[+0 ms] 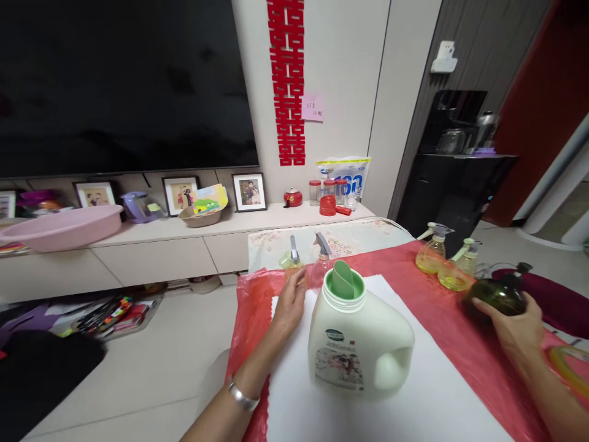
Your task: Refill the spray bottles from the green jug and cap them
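Red-covered tabletop (432, 307) bears upright pale jug (359, 344), nearer left hand (289, 301) (fingers' hold unclear) than right hand (518, 325) (fingers round dark bottle (497, 296)).

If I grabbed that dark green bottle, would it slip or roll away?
The dark green bottle looks shiny, so it might feel slippery. Its body looks rounded, so it could roll if laid sideways. The right hand holds it alone, so one hand is probably enough.

The right hand (518, 325) grips a dark bottle (497, 298) near two pump bottles (431, 255). Between it and the left hand (289, 302), which is at a small spray bottle (291, 263), stands a pale open jug (338, 344).
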`<state>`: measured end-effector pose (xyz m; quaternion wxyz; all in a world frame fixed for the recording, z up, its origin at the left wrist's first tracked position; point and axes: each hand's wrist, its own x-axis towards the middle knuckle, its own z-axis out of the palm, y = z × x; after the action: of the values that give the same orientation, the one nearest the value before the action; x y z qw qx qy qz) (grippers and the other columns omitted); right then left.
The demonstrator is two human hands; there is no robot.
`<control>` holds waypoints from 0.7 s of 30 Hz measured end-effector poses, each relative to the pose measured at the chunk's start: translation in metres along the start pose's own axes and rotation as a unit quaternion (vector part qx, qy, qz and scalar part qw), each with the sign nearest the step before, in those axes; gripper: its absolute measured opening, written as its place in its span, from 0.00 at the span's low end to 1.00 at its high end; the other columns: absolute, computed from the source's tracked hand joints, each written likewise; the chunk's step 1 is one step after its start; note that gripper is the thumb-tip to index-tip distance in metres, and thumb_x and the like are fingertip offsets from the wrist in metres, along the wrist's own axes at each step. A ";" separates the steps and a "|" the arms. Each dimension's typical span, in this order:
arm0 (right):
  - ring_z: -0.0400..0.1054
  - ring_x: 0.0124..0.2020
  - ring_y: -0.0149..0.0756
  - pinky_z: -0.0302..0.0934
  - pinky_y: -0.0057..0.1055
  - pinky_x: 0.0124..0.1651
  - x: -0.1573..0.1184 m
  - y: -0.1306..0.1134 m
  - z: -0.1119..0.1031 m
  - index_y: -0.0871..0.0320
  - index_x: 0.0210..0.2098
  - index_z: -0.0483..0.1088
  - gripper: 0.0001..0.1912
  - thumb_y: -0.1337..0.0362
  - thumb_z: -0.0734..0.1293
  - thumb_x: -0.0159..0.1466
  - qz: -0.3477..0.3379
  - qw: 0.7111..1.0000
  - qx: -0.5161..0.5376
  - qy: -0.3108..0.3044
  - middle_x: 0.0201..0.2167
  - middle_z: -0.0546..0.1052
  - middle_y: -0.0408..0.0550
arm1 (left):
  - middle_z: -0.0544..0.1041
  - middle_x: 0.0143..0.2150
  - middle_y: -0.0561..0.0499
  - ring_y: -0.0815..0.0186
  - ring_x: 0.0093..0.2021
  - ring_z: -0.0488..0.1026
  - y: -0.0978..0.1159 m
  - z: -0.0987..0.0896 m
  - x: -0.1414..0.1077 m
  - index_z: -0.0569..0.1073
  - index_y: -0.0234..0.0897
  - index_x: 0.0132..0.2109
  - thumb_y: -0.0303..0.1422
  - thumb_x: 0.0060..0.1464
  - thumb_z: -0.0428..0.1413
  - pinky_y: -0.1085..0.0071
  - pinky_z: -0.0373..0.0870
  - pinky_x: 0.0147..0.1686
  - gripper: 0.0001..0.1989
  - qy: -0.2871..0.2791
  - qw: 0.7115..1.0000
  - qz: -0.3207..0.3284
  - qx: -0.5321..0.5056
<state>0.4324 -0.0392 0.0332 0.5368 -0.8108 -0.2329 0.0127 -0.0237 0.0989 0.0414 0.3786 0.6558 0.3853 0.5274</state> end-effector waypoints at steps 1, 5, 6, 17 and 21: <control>0.53 0.64 0.63 0.50 0.54 0.71 -0.007 -0.006 -0.004 0.57 0.72 0.53 0.73 0.30 0.71 0.34 -0.009 1.000 0.012 -0.004 0.63 0.57 0.60 | 0.74 0.61 0.40 0.54 0.61 0.72 0.002 -0.007 -0.008 0.71 0.39 0.59 0.38 0.62 0.54 0.50 0.65 0.63 0.20 0.004 1.000 -0.007 -0.005; 0.59 0.61 0.53 0.60 0.42 0.67 -0.048 -0.025 -0.025 0.61 0.71 0.55 0.71 0.32 0.74 0.35 -0.060 0.995 0.064 -0.053 0.61 0.61 0.56 | 0.74 0.60 0.43 0.56 0.55 0.75 0.022 -0.034 -0.042 0.72 0.42 0.58 0.40 0.60 0.57 0.55 0.73 0.55 0.20 0.084 0.996 -0.027 -0.006; 0.62 0.59 0.50 0.62 0.40 0.65 -0.061 -0.027 -0.031 0.61 0.72 0.54 0.71 0.32 0.74 0.37 -0.073 0.992 0.075 -0.071 0.59 0.63 0.55 | 0.75 0.60 0.44 0.57 0.53 0.76 0.032 -0.039 -0.050 0.72 0.43 0.57 0.41 0.59 0.58 0.57 0.73 0.54 0.20 0.105 0.994 -0.029 -0.010; 0.60 0.62 0.49 0.69 0.36 0.58 -0.226 -0.017 -0.090 0.52 0.76 0.43 0.61 0.45 0.75 0.53 -0.115 0.874 0.150 -0.449 0.64 0.57 0.54 | 0.82 0.50 0.43 0.51 0.54 0.76 0.175 -0.005 -0.141 0.84 0.44 0.45 0.38 0.52 0.66 0.63 0.70 0.59 0.12 -0.061 0.977 -0.115 -0.171; 0.66 0.56 0.49 0.72 0.38 0.51 -0.265 -0.011 -0.060 0.44 0.72 0.57 0.46 0.42 0.70 0.58 -0.111 0.848 0.129 -0.502 0.54 0.68 0.49 | 0.80 0.56 0.46 0.49 0.58 0.75 0.188 0.002 -0.147 0.78 0.51 0.57 0.46 0.58 0.61 0.58 0.67 0.62 0.21 -0.228 0.943 -0.135 -0.200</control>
<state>0.2085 -0.1909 0.0073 0.4444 -0.5859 -0.5553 0.3884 -0.0237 -0.1126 0.1525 0.6471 0.6114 0.2600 0.3740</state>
